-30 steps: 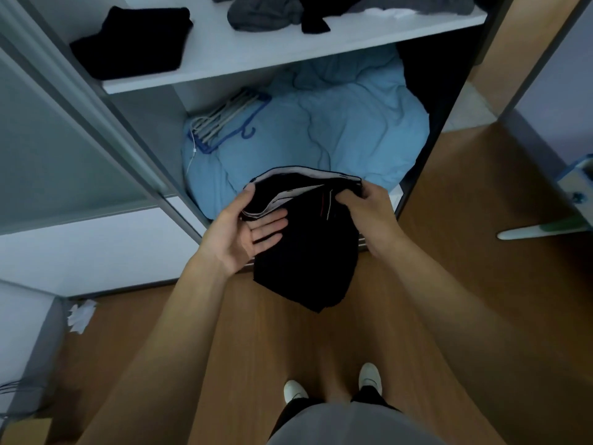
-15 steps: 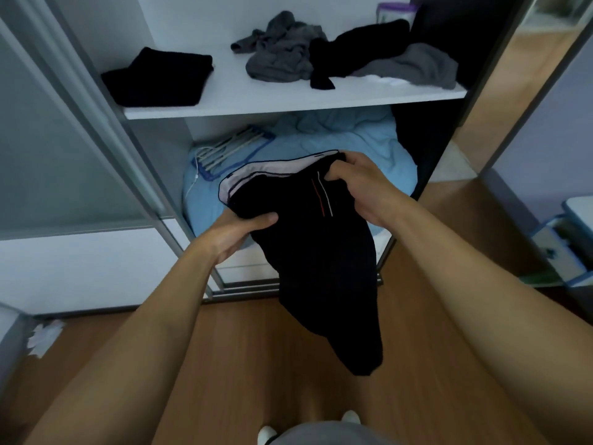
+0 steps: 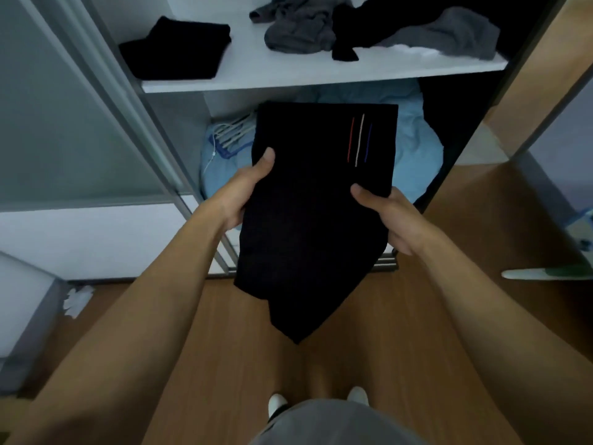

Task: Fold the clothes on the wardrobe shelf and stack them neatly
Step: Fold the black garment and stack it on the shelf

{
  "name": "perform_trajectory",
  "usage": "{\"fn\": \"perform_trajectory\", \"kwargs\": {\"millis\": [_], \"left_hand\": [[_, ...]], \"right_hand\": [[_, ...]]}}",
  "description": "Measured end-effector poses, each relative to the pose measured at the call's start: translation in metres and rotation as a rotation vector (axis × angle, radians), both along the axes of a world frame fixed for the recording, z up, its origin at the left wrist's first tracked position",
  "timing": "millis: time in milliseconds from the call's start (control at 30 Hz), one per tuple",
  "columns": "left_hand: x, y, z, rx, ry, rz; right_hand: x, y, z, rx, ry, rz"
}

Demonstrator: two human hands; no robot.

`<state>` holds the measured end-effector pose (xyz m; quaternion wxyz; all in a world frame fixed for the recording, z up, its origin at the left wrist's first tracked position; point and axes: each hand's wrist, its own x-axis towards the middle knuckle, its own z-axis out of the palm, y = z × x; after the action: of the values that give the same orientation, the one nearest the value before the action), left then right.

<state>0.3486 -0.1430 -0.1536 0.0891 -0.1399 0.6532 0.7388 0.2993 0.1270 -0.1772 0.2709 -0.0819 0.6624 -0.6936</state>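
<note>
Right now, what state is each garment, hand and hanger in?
striped black garment: partly folded, held in the air, lower corner hanging.
left hand: grips its left edge.
right hand: grips its right edge.
black stack: folded, lying on the wardrobe shelf.
grey clothes: crumpled, unfolded, on the shelf.
hangers: lying on blue bedding.

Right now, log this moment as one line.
left hand: grips black garment | right hand: grips same garment | shelf: folded black stack left, unfolded heap right
</note>
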Motion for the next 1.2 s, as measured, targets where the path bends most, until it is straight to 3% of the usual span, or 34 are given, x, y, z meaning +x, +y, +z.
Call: {"fn": "perform_trajectory", "kwargs": {"millis": [167,267,333,433,533,600,767,967,1067,1200], "left_hand": [[0.044,-0.003,-0.066,0.188,-0.192,-0.050],[0.039,0.017,-0.070,0.065,-0.116,-0.038],[0.032,0.023,-0.067,0.126,-0.062,0.052],[0.025,0.024,-0.055,0.270,-0.042,0.131],[0.024,0.024,-0.046,0.322,-0.127,0.140],[0.025,0.025,-0.043,0.248,-0.157,0.128],[0.033,0.009,-0.045,0.138,-0.220,0.122],[0.082,-0.009,-0.090,0.450,-0.157,0.066],[0.102,0.001,-0.105,0.365,-0.221,-0.125],[0.082,0.013,-0.099,0.178,-0.208,0.051]], "right_hand": [[0.003,-0.011,0.008,0.034,-0.171,-0.084],[-0.003,-0.007,0.016,0.080,-0.392,-0.138],[-0.005,0.001,0.016,-0.016,-0.449,-0.128],[0.005,0.016,0.005,-0.258,-0.404,-0.133],[0.039,0.014,-0.025,-0.121,-0.350,-0.017],[0.060,0.007,-0.044,-0.045,-0.323,-0.010],[0.066,0.001,-0.043,-0.151,-0.305,-0.217],[0.062,-0.005,-0.029,-0.296,-0.457,-0.232],[0.062,-0.011,-0.029,-0.246,-0.474,-0.207],[0.047,-0.007,-0.028,-0.024,-0.425,-0.238]]}}
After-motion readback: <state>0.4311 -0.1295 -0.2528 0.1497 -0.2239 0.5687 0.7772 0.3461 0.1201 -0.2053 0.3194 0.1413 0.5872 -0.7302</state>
